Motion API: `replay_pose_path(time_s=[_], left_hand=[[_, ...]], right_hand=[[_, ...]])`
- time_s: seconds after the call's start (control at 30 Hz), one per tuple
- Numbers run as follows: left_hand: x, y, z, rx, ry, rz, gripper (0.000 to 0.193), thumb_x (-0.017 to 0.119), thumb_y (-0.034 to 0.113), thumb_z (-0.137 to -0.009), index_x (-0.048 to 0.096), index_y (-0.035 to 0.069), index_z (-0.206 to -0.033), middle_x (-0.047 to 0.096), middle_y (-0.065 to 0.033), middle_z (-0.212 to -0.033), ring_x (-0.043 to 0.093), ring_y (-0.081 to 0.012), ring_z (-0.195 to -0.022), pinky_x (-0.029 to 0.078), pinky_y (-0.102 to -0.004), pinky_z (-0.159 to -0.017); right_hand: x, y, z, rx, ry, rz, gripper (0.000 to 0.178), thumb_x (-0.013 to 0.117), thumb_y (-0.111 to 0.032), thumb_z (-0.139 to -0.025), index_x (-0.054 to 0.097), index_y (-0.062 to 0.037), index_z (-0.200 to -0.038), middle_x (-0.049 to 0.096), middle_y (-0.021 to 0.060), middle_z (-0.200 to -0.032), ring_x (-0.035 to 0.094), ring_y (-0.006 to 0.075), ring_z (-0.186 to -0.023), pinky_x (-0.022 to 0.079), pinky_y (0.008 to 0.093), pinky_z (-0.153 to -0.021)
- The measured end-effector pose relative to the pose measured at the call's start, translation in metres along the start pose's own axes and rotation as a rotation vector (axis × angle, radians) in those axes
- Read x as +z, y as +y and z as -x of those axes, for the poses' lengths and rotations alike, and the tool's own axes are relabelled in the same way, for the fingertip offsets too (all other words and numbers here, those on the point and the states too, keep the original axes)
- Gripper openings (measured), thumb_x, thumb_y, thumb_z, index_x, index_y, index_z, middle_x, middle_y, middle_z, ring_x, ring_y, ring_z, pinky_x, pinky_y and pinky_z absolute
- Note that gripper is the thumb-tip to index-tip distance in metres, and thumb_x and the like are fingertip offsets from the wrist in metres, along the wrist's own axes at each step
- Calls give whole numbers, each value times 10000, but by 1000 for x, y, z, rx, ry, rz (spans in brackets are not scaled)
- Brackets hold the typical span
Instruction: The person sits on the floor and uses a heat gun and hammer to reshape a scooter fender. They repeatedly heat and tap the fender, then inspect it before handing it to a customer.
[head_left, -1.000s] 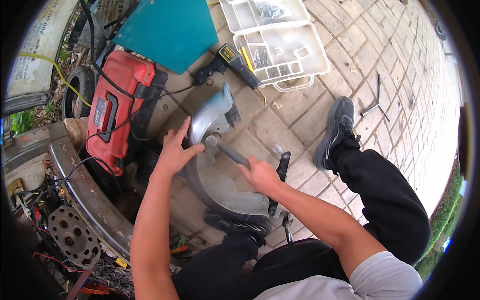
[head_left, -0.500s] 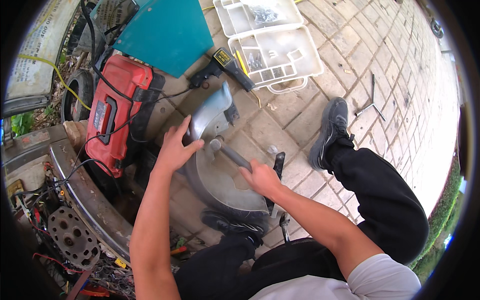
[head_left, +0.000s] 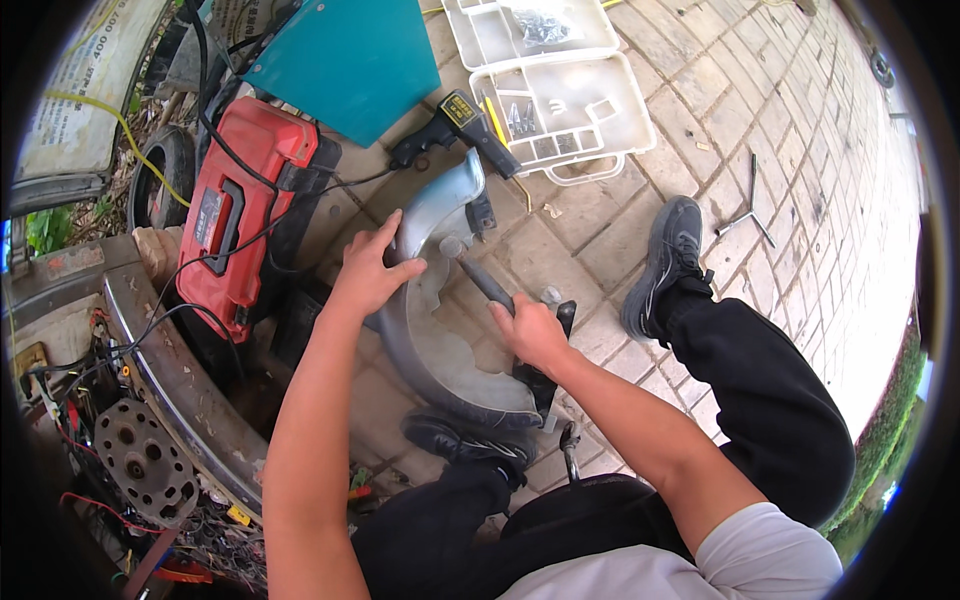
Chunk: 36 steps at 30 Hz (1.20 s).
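Note:
A curved fender (head_left: 395, 345), grey with a bluish upper end, stands on the paving between my feet, its hollow inner side toward the right. My left hand (head_left: 370, 270) grips its left rim near the top, with the thumb over the edge and the fingers along the outside. My right hand (head_left: 530, 332) is closed round the dark handle of a hammer (head_left: 487, 283). The hammer's round head is over the fender's hollow, just below the bluish end; whether it touches the metal I cannot tell. A black bracket (head_left: 482, 215) sits at the fender's upper right.
Beyond the fender lie a black heat-gun-like tool (head_left: 455, 130) with a cable, a teal panel (head_left: 345, 70) and an open clear parts case (head_left: 610, 100). A red toolbox (head_left: 235, 220) stands left, above a scrap-filled bin (head_left: 145, 470). A three-armed wrench (head_left: 748, 215) lies right.
The hammer head has moved up toward the fender's bluish end, with my right hand following slightly. My left hand keeps its hold on the rim. The whole view has shifted a little.

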<state>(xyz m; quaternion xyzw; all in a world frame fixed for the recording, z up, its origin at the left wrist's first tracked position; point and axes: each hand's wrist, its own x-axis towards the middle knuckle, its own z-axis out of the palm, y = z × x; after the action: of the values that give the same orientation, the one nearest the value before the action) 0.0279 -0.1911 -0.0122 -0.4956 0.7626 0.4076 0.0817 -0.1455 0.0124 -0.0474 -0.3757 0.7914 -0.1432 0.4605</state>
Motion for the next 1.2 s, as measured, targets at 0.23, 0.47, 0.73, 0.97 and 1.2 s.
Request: replay_pose_path(time_s=[0.23, 0.47, 0.73, 0.97, 1.2], left_hand=[[2, -1, 2, -11, 3, 8, 850, 749, 444, -716, 395, 241, -1462, 502, -188, -1225, 441, -394, -1149, 358, -446, -1037], [5, -1, 3, -13, 14, -28, 861, 748, 461, -727, 378, 238, -1472, 502, -192, -1221, 446, -382, -1163, 365, -431, -1027], [6, 0, 3, -8, 32, -13, 854, 763, 442, -709, 410, 224, -1455, 506, -173, -1169, 444, -375, -1112, 377, -439, -1009], [5, 2, 5, -8, 12, -33, 861, 767, 441, -723, 392, 218, -1465, 507, -190, -1181, 453, -377, -1122, 372, -432, -1014], [2, 0, 6, -18, -25, 2, 880, 765, 419, -731, 358, 200, -1480, 482, -214, -1276, 445, -390, -1189, 356, -427, -1047]], right_hand=[[-5, 3, 6, 42, 15, -70, 532, 516, -464, -932, 567, 66, -925, 627, 324, -782, 622, 488, -791, 496, 525, -725], [4, -5, 2, -30, -52, 55, 536, 509, -469, -934, 562, 64, -921, 630, 311, -768, 627, 475, -776, 497, 525, -715], [10, -1, -1, -53, -24, 67, 509, 519, -447, -933, 560, 60, -898, 633, 303, -777, 623, 477, -757, 501, 529, -698], [8, -3, 2, -24, -33, 38, 504, 529, -441, -926, 571, 59, -879, 633, 302, -788, 621, 476, -747, 500, 528, -688], [-31, 36, 29, 103, 143, -311, 523, 528, -481, -934, 546, 31, -827, 601, 183, -634, 614, 322, -547, 491, 414, -514]])
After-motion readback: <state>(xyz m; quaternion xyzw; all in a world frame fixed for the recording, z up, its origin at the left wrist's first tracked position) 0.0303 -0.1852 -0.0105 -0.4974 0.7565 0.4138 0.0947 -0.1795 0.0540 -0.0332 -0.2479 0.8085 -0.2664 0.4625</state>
